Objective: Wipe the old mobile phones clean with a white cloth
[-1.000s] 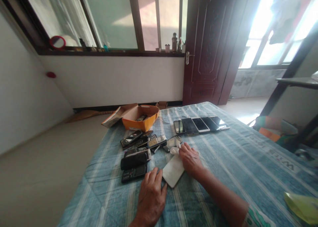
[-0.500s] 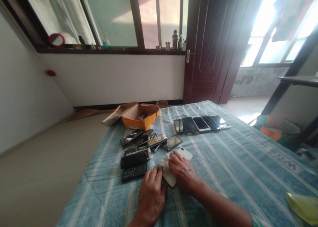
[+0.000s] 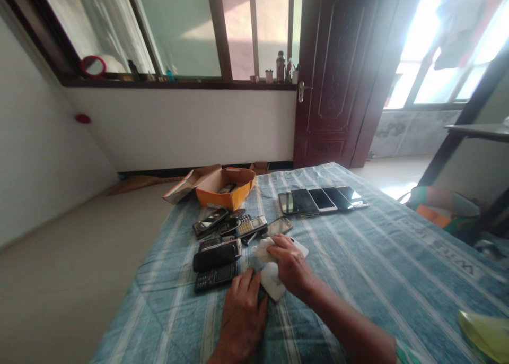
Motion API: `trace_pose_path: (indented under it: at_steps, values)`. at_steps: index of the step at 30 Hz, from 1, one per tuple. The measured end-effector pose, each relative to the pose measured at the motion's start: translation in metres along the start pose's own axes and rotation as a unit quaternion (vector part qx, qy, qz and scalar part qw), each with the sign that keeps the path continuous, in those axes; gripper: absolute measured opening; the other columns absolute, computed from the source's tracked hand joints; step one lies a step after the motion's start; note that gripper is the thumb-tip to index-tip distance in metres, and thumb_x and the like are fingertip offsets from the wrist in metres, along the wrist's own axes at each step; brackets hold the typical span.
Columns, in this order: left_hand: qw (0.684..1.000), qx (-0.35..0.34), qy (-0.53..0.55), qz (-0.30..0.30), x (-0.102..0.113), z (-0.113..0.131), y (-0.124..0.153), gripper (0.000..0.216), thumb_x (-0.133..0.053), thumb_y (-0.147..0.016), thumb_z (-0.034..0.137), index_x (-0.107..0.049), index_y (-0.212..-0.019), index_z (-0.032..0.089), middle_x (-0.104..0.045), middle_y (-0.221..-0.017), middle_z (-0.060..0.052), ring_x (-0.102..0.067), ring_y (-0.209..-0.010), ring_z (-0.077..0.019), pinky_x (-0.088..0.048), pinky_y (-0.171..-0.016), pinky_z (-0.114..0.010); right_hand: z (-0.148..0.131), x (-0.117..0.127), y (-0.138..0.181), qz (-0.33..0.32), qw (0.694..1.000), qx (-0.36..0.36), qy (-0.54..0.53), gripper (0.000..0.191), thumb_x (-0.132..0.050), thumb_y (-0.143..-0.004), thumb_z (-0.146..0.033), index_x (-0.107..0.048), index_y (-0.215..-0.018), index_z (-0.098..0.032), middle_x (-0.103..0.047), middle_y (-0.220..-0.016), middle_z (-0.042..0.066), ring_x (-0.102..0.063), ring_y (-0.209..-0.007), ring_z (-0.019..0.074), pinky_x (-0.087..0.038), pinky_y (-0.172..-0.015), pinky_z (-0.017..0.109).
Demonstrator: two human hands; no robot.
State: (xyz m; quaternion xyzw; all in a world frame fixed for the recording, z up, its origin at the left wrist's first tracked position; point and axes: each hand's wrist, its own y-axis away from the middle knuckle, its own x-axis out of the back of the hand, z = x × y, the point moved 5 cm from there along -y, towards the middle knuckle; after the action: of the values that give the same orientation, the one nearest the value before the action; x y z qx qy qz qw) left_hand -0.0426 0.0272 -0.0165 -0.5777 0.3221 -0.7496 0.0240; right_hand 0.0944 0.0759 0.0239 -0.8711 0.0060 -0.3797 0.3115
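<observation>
A white smartphone [image 3: 272, 287] lies face down and slanted on the striped cloth, its middle hidden by my right hand [image 3: 292, 263]. My right hand is closed on a crumpled white tissue [image 3: 262, 250], just above the phone. My left hand [image 3: 243, 311] grips the phone's near left end between fingers and thumb. Left of it lie a black keypad phone [image 3: 214, 277] and a dark phone [image 3: 214, 255]. Beyond is a pile of older phones, among them a silver keypad phone [image 3: 252, 226] and a grey touchscreen phone [image 3: 280, 226].
An open orange box [image 3: 217, 198] with phones inside stands at the bed's far left edge. Several smartphones [image 3: 323, 200] lie in a row at the far side of the striped bedspread [image 3: 369, 268]. Something yellow [image 3: 487, 332] lies at lower right. A dark door [image 3: 338, 77] stands behind.
My right hand has lifted slightly with the tissue, which is now bunched up and shows more of the white phone's near end. My left hand has stayed in place.
</observation>
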Motion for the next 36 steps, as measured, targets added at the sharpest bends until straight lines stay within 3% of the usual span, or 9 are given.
trace_pose_path:
  at_steps: [3, 6, 11, 16, 21, 23, 26, 32, 36]
  values:
    - [1.0, -0.01, -0.02, 0.015, -0.003, -0.001, 0.002, 0.036, -0.052, -0.077, 0.017, -0.062, -0.111, 0.012, -0.064, -0.112, -0.014, -0.058, -0.102, -0.0284, -0.052, -0.087, -0.045, -0.008, -0.003, -0.001, 0.089, 0.988, -0.004, -0.123, 0.028, -0.046, -0.081, -0.003, -0.069, -0.085, -0.02, -0.063, -0.098, 0.006, -0.058, -0.096, 0.016, -0.047, -0.085, 0.025]
    - [0.999, -0.02, -0.02, 0.015, -0.001, 0.001, 0.001, 0.036, -0.052, -0.077, 0.016, -0.062, -0.111, 0.01, -0.064, -0.111, -0.015, -0.058, -0.102, -0.0286, -0.053, -0.087, -0.045, -0.007, -0.009, 0.002, 0.116, 0.98, 0.002, -0.16, 0.032, -0.045, -0.079, -0.004, -0.07, -0.09, -0.019, -0.065, -0.103, 0.007, -0.06, -0.098, 0.0166, -0.05, -0.085, 0.026]
    - [1.0, 0.0, 0.009, -0.01, 0.006, 0.004, -0.003, 0.035, -0.052, -0.079, 0.018, -0.061, -0.112, 0.013, -0.063, -0.113, -0.013, -0.058, -0.101, -0.0263, -0.052, -0.088, -0.042, -0.004, -0.006, 0.03, 0.057, 0.994, 0.075, -0.053, 0.034, -0.04, -0.084, -0.006, -0.068, -0.098, -0.019, -0.065, -0.106, 0.01, -0.054, -0.113, 0.0207, -0.044, -0.099, 0.037]
    - [1.0, 0.015, 0.002, -0.018, 0.004, 0.004, -0.002, 0.036, -0.055, -0.078, 0.019, -0.062, -0.113, 0.013, -0.063, -0.115, -0.013, -0.057, -0.106, -0.0281, -0.05, -0.091, -0.043, 0.003, 0.01, 0.069, -0.016, 0.989, 0.079, 0.127, 0.025, -0.05, -0.089, -0.02, -0.062, -0.111, -0.021, -0.06, -0.121, 0.01, -0.045, -0.125, 0.03, -0.038, -0.103, 0.051]
    - [1.0, 0.016, -0.001, -0.008, 0.0, 0.003, 0.0, 0.036, -0.055, -0.079, 0.019, -0.061, -0.114, 0.013, -0.062, -0.117, -0.012, -0.056, -0.108, -0.0275, -0.049, -0.093, -0.043, 0.002, 0.02, 0.091, -0.033, 0.975, 0.085, 0.201, 0.029, -0.052, -0.088, -0.018, -0.059, -0.117, -0.02, -0.057, -0.124, 0.013, -0.048, -0.12, 0.0303, -0.047, -0.09, 0.042]
    - [1.0, 0.017, -0.003, -0.001, -0.001, 0.002, 0.001, 0.036, -0.053, -0.079, 0.017, -0.061, -0.114, 0.015, -0.062, -0.117, -0.012, -0.056, -0.108, -0.0271, -0.048, -0.093, -0.042, -0.003, 0.02, 0.09, -0.063, 0.977, 0.109, 0.17, 0.02, -0.05, -0.087, -0.011, -0.062, -0.101, -0.018, -0.063, -0.104, 0.01, -0.057, -0.098, 0.0233, -0.05, -0.077, 0.033]
    - [1.0, 0.011, -0.005, 0.005, -0.003, 0.0, 0.002, 0.035, -0.052, -0.079, 0.018, -0.061, -0.113, 0.015, -0.063, -0.116, -0.012, -0.057, -0.106, -0.0273, -0.049, -0.091, -0.043, -0.012, 0.024, 0.069, -0.05, 0.984, 0.124, 0.121, 0.019, -0.048, -0.087, -0.008, -0.057, -0.075, -0.019, -0.059, -0.079, 0.004, -0.054, -0.073, 0.0176, -0.046, -0.062, 0.028]
    - [1.0, 0.001, -0.001, 0.006, -0.003, -0.001, 0.001, 0.036, -0.051, -0.078, 0.019, -0.06, -0.113, 0.015, -0.063, -0.114, -0.012, -0.057, -0.104, -0.0272, -0.05, -0.089, -0.044, -0.016, 0.016, 0.014, 0.047, 0.991, 0.1, 0.078, 0.016, -0.047, -0.089, -0.008, -0.06, -0.084, -0.017, -0.058, -0.088, 0.006, -0.052, -0.088, 0.0195, -0.048, -0.078, 0.032]
    - [0.999, 0.024, 0.02, -0.016, 0.001, 0.002, 0.0, 0.038, -0.049, -0.077, 0.015, -0.059, -0.114, 0.015, -0.062, -0.115, -0.011, -0.056, -0.106, -0.0266, -0.049, -0.092, -0.043, -0.018, -0.009, 0.032, -0.062, 0.989, 0.102, 0.081, 0.015, -0.05, -0.087, -0.012, -0.063, -0.093, -0.015, -0.061, -0.099, 0.01, -0.054, -0.101, 0.0228, -0.048, -0.09, 0.036]
